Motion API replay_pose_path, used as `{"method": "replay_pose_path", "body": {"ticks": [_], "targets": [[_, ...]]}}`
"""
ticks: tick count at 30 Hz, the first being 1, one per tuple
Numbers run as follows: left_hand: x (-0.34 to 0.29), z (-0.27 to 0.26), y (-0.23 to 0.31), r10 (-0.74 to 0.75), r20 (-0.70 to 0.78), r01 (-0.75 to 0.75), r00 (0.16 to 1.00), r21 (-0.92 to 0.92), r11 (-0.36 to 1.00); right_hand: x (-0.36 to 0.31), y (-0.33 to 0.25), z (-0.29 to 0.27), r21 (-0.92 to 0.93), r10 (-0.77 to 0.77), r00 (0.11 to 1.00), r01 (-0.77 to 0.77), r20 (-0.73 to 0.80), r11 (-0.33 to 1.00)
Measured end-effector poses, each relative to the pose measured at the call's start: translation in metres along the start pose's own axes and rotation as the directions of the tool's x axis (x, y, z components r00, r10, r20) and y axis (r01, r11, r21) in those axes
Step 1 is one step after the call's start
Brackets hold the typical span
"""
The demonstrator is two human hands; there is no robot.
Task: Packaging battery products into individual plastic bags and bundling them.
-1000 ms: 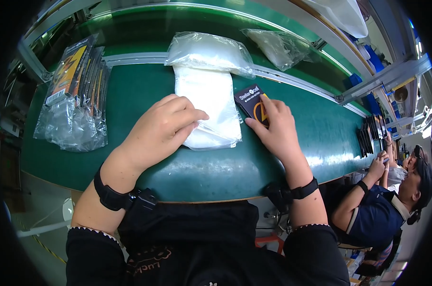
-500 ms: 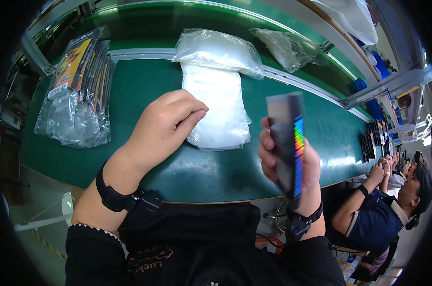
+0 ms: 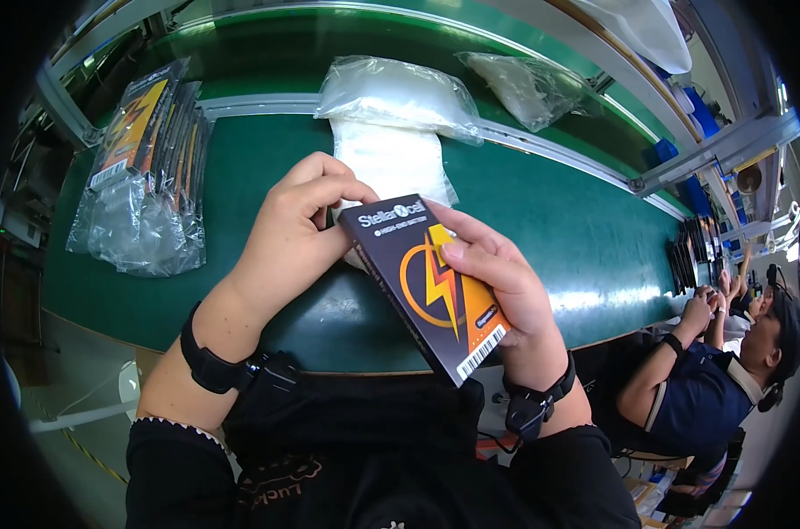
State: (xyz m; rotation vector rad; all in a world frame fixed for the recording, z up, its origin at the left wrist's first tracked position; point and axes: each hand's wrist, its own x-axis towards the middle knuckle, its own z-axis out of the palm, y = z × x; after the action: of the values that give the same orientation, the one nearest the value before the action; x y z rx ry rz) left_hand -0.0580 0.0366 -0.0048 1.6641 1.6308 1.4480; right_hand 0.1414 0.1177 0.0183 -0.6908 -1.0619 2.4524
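Note:
A flat black and orange battery box (image 3: 426,286) with a lightning bolt on its front is held tilted above the table's front edge. My right hand (image 3: 506,282) grips it from the right, thumb on the front face. Close to the box's upper left corner, my left hand (image 3: 303,212) has its fingers bent together in a pinch. What they hold, if anything, is hidden. Behind both hands lies a stack of clear flat plastic bags (image 3: 391,154), its lower part covered by the box and the left hand.
Several bagged boxes (image 3: 144,167) stand in a row at the left of the green table (image 3: 576,238). A clear plastic packet (image 3: 391,88) rests at the back, another (image 3: 528,88) to its right. Black boxes (image 3: 691,256) stand far right, near a seated co-worker (image 3: 700,379).
My right hand has brought the box leftward, turning its printed front into view, up to my left hand. My left fingers have shifted slightly and stay bent.

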Motion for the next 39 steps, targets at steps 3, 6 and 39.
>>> {"method": "replay_pose_path", "body": {"ticks": [3, 6, 39], "targets": [[0.000, 0.000, -0.003, -0.063, -0.037, 0.064, 0.997, 0.044, 0.997, -0.003, -0.001, -0.004, -0.090, -0.050, 0.998, 0.046, -0.048, 0.995], [0.000, 0.002, -0.002, -0.369, -0.022, 0.340, 0.929, -0.339, 0.877, -0.007, -0.002, -0.009, -0.130, -0.040, 0.996, 0.029, -0.080, 0.991], [0.007, -0.016, -0.005, -0.323, 0.178, 0.282, 0.930, -0.907, 0.313, 0.000, 0.011, 0.030, -0.890, -0.480, 0.848, 0.380, 0.226, 0.251]]}}
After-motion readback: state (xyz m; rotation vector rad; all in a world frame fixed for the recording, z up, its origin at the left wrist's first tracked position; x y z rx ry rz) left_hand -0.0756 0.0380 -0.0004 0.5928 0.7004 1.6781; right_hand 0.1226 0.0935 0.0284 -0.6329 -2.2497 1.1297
